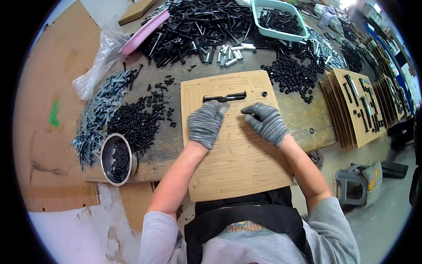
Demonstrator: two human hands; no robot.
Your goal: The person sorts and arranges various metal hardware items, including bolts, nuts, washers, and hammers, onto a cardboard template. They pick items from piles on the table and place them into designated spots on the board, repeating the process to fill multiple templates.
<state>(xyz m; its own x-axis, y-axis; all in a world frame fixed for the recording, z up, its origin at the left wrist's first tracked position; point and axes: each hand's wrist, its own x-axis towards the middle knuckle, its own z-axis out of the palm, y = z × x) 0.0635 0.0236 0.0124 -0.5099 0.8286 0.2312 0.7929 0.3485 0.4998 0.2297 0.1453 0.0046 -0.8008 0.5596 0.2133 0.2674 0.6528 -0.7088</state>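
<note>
Head: cardboard (237, 180) over table edge (147, 174)

Before us, printed cardboard sheet (239, 160) on table (303, 116). Our gloved left hand (204, 124) just below black rod-like part (233, 96); contact unclear. Our gloved right hand (266, 124) near, fingers bent; we cannot tell if it holds anything. Black ring-like piece (264, 94) at sheet's upper right. Metal bowl (107, 158) at left, black pieces (120, 163) inside. Teal tray (281, 35) beyond, holding dark parts (279, 20).
</note>
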